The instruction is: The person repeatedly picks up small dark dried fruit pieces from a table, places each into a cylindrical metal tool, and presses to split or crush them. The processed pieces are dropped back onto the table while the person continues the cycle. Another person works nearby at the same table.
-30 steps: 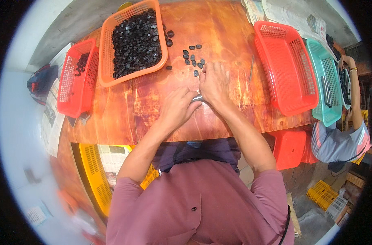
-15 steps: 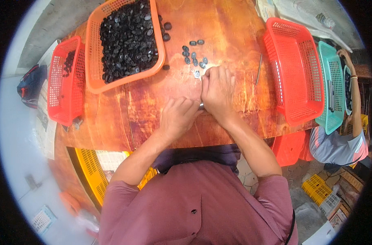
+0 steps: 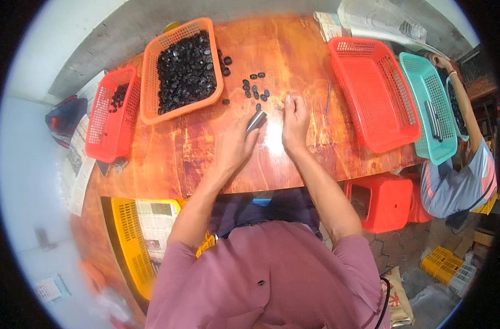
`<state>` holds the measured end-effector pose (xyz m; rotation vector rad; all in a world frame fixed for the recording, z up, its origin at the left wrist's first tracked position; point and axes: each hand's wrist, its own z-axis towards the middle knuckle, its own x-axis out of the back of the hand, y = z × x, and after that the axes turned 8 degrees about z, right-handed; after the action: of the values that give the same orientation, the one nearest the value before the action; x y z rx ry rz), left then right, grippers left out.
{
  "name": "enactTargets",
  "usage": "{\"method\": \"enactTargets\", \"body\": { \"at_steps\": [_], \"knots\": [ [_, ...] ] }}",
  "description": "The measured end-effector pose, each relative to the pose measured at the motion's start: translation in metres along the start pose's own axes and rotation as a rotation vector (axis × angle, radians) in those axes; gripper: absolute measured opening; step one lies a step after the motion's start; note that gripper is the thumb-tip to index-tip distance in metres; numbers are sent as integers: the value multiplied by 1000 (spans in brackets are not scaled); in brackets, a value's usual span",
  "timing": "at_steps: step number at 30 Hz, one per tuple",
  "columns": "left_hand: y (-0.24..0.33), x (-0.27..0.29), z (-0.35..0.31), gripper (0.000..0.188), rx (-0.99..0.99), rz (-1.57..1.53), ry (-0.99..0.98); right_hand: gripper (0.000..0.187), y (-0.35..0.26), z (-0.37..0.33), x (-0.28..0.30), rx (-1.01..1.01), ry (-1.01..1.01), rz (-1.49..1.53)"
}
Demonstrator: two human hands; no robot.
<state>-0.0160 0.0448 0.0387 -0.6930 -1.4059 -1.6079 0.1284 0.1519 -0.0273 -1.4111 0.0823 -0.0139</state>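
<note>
My left hand [image 3: 233,140] is closed around a short, shiny dark metal tube [image 3: 256,122], which tilts up and to the right. To its right, a little apart, my right hand [image 3: 296,122] is raised over the table with its thumb and fingers drawn together. Something small and pale may be at its fingertips, too small to name. Just beyond both hands lies a loose group of several small black oval pieces [image 3: 255,88]. One such piece [image 3: 258,107] rests close to the tube's upper end.
An orange basket [image 3: 149,71] heaped with black pieces stands at the far left, beside a red basket [image 3: 96,131] holding some. A thin metal rod [image 3: 329,97], a large red basket [image 3: 370,98] and a green basket [image 3: 444,148] with dark tubes are rightward. A co-worker's arm [image 3: 465,101] reaches behind.
My hands, together half a second ago, are now apart. The metal tube shows plainly in my left hand. The whole view has shifted slightly.
</note>
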Motion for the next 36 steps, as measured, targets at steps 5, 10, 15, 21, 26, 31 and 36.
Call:
{"method": "enactTargets", "body": {
  "at_steps": [5,10,15,21,26,31,36],
  "knots": [
    [-9,-1,-14,42,524,-1064,-171,27,-22,-4,-2,11,-84,-71],
    [-5,-2,-23,48,715,-1563,-278,26,-24,-5,0,50,-96,-102],
    [-4,-2,-24,47,716,-1576,-250,18,-15,-4,0,20,-151,-83],
    [-17,-7,-33,39,710,-1567,-174,12,-31,-12,-1,16,-371,-150],
    [-15,-5,-38,34,746,-1583,-63,12,-47,-20,1,251,-659,-413],
    [-18,-10,-42,37,689,-1581,-93,14,-49,-22,-5,214,-564,-453],
    [-21,-13,-44,36,650,-1575,-107,26,-34,7,-2,215,-389,-381]
  ]
}}
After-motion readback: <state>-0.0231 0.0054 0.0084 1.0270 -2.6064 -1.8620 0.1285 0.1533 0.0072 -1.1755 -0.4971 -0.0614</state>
